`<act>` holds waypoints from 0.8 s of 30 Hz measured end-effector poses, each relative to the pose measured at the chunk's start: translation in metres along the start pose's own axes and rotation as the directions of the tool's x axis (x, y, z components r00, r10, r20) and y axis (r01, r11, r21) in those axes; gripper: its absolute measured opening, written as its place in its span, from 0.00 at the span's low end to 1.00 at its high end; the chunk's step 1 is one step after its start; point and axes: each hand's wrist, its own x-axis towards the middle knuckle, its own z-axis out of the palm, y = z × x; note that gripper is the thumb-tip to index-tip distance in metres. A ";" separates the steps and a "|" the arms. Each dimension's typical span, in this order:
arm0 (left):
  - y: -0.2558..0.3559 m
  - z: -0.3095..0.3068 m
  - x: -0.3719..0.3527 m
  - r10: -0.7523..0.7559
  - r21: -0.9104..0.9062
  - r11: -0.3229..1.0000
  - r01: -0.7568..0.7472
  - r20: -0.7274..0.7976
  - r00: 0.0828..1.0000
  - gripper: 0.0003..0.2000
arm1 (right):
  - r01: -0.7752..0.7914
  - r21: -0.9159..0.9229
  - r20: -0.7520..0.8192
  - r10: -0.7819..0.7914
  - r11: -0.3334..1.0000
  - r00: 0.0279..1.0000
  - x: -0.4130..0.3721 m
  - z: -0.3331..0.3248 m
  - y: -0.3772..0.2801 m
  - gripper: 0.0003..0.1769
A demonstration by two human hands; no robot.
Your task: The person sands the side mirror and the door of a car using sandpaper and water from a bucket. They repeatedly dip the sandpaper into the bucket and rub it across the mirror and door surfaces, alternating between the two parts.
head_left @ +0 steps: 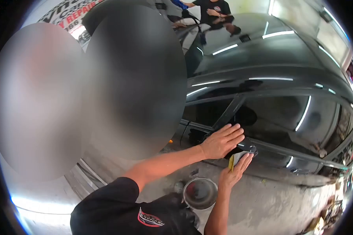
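My left hand [222, 141] lies on the black side mirror [245, 146] of a black car [270, 84], palm down with the fingers stretched out. Just below the mirror's outer end is my right hand [236, 171], its fingers straight and close together. Between its thumb and fingers sits a thin sheet [231, 163], yellow on one side and pale beside it, pressed close to the mirror housing. Whether it is paper or cloth I cannot tell. The mirror's middle is partly hidden by my left hand.
A round grey metal basin [200, 193] stands on the concrete floor [270, 201] below my arms. Across the car is another person in a black shirt [213, 11], near a blue cloth [179, 4]. Blurred ovals hide the left side. Assorted items line the lower right edge.
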 end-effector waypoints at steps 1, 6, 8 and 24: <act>0.002 0.001 0.004 0.005 0.017 1.000 -0.005 0.007 1.000 0.23 | -0.008 0.013 0.000 0.008 1.000 1.000 0.011 -0.008 0.001 0.33; 0.017 0.003 0.014 0.032 -0.046 0.998 -0.030 0.049 0.998 0.26 | -0.124 0.205 0.055 0.115 0.971 0.992 0.027 -0.031 0.023 0.26; 0.025 0.011 0.019 0.103 0.030 0.994 -0.105 0.063 0.993 0.27 | -0.596 0.463 0.182 0.588 0.655 0.788 0.007 -0.041 0.052 0.21; -0.061 -0.020 -0.006 0.280 -0.281 0.931 -0.232 0.144 0.949 0.20 | -0.358 -0.271 -0.082 0.349 0.894 0.934 0.007 0.019 -0.076 0.41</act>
